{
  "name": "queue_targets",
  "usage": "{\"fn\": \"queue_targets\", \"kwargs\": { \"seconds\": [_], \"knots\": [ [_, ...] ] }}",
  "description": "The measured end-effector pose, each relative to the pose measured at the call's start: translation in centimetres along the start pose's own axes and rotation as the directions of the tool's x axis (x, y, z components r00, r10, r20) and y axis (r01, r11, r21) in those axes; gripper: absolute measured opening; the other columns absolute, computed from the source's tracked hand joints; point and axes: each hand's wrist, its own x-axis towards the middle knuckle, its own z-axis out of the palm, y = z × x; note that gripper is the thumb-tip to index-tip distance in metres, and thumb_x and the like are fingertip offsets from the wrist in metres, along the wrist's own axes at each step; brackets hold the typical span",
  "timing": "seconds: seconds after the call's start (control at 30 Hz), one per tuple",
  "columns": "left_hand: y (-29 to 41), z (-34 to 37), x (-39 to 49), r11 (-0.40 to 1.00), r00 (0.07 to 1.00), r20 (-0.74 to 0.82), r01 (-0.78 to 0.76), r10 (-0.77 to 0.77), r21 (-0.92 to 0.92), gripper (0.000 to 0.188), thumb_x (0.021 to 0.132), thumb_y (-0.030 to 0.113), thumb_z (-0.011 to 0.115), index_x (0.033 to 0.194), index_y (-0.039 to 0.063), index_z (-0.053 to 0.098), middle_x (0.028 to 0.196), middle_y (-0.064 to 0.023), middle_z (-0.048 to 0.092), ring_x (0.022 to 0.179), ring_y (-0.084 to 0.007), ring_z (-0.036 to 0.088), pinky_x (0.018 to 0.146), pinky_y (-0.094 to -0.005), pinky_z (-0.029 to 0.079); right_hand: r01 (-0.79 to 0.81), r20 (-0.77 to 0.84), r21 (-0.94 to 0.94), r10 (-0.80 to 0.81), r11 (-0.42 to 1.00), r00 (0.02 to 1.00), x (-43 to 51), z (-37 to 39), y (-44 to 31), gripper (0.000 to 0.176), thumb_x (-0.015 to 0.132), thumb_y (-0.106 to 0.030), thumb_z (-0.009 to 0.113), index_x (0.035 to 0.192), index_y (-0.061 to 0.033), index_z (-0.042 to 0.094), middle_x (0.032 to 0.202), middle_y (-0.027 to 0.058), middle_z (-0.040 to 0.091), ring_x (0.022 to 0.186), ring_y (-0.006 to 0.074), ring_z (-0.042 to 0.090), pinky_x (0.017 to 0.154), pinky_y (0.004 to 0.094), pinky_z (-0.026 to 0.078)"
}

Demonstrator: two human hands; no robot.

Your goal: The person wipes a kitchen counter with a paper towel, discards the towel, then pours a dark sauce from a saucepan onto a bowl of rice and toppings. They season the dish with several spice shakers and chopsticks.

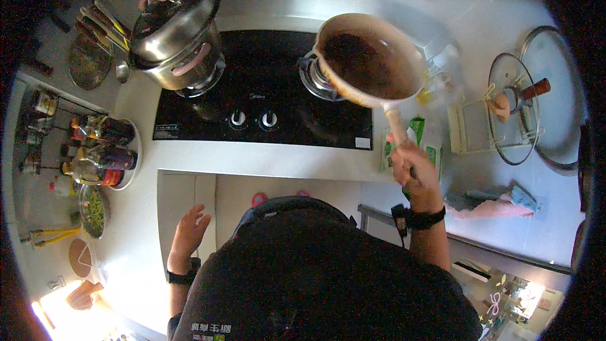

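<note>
My right hand (414, 168) grips the handle of a cream-coloured frying pan (402, 64) with a dark, browned inside. The pan is tilted over the right burner (315, 80) of a black Midea gas hob (265, 66); whether it rests on the burner's support I cannot tell. Below the counter's front edge, my left hand (189, 227) holds nothing, its fingers apart. A lidded stainless steel pot (175, 38) stands on the left burner. Two control knobs (269, 119) sit at the front of the hob.
At the left are bottles (111, 157) on a round tray, a bowl of green vegetables (94, 211) and a knife holder (102, 26). To the right, glass lids (513, 109) stand in a rack, near a pink cloth (494, 208). Green-and-white packets (433, 154) lie beside the hob.
</note>
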Motion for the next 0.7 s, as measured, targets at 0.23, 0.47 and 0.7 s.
{"fn": "queue_targets", "kwargs": {
  "seconds": [0.23, 0.47, 0.7],
  "knots": [
    [0.2, 0.5, 1.0, 0.994, 0.997, 0.027, -0.077, 0.075, 0.072, 0.042, 0.092, 0.023, 0.062, 0.127, 0.001, 0.055, 0.123, -0.0199, 0.060, 0.112, -0.0305, 0.060, 0.092, -0.0387, 0.049, 0.107, 0.055, 0.051, -0.110, 0.993, 0.992, 4.9, 1.7, 0.5, 0.036, 0.093, -0.016, 0.053, 0.126, -0.0017, 0.053, 0.064, -0.0013, 0.050, 0.036, 0.0070, 0.037, 0.035, 0.0228, 0.027],
    [-0.1, 0.3, 0.4, 0.999, 1.000, -0.004, -0.015, 0.015, -0.049, 0.043, 0.091, 0.020, 0.063, 0.128, 0.001, 0.054, 0.123, -0.0179, 0.061, 0.111, -0.0275, 0.060, 0.089, -0.0362, 0.050, 0.008, 0.038, 0.065, -0.011, 0.998, 0.999, 0.7, 0.6, 0.7, 0.035, 0.093, -0.012, 0.050, 0.126, 0.0008, 0.052, 0.064, -0.0001, 0.050, 0.039, 0.0074, 0.040, 0.034, 0.0224, 0.030],
    [0.4, 0.5, 0.4, 0.998, 0.999, 0.024, -0.044, 0.045, -0.047, 0.043, 0.090, 0.020, 0.064, 0.128, 0.002, 0.055, 0.122, -0.0167, 0.061, 0.111, -0.0273, 0.061, 0.089, -0.0360, 0.049, 0.027, 0.124, 0.122, -0.042, 0.992, 0.991, 4.0, 2.2, 1.4, 0.033, 0.094, -0.013, 0.049, 0.125, -0.0013, 0.052, 0.063, -0.0017, 0.047, 0.039, 0.0059, 0.040, 0.035, 0.0214, 0.029]
  ]
}}
